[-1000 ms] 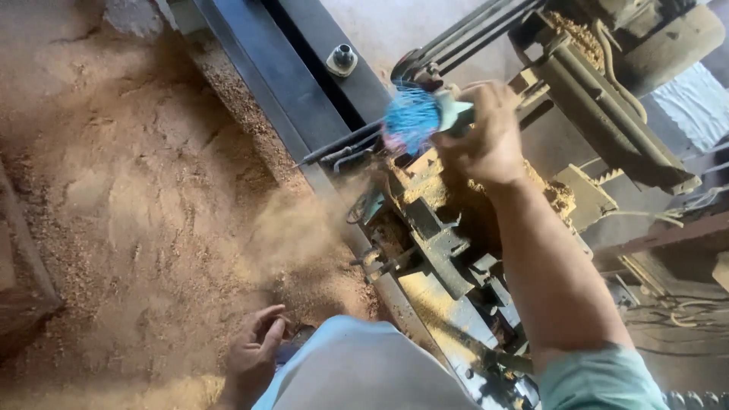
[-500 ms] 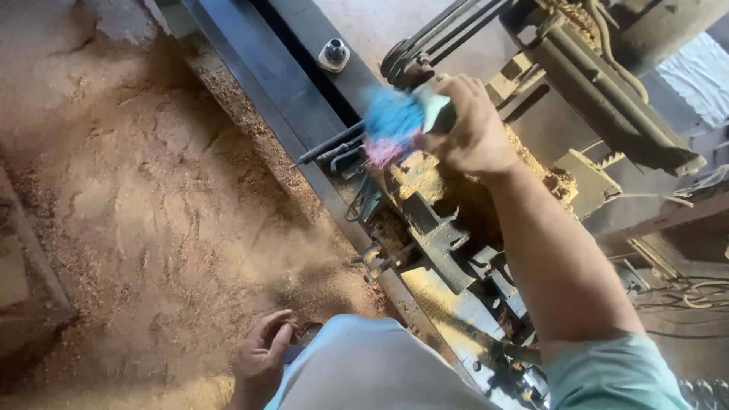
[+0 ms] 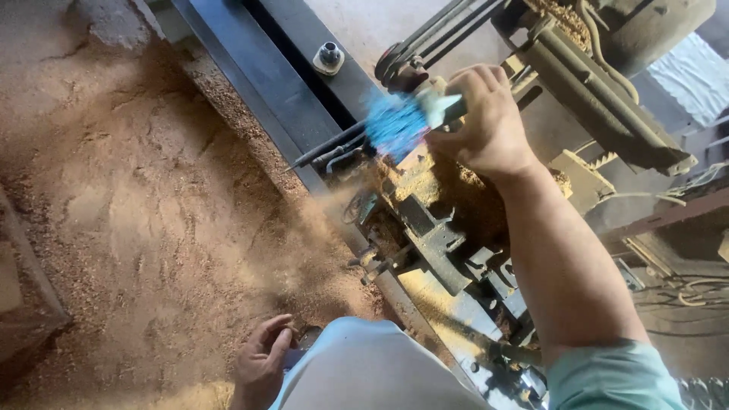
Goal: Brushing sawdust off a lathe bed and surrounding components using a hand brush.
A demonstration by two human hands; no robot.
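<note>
Brush (image 3: 396, 121) in right hand (image 3: 486, 121), bristles against machine (image 3: 433, 228) edge

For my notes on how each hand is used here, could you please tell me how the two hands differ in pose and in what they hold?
The right hand is raised over the machine, while the left hand hangs low beside the leg, above the sawdust. The right hand is closed round a blue brush; the left hand is loosely curled, and I cannot tell whether it holds anything. Both are bare.
</note>
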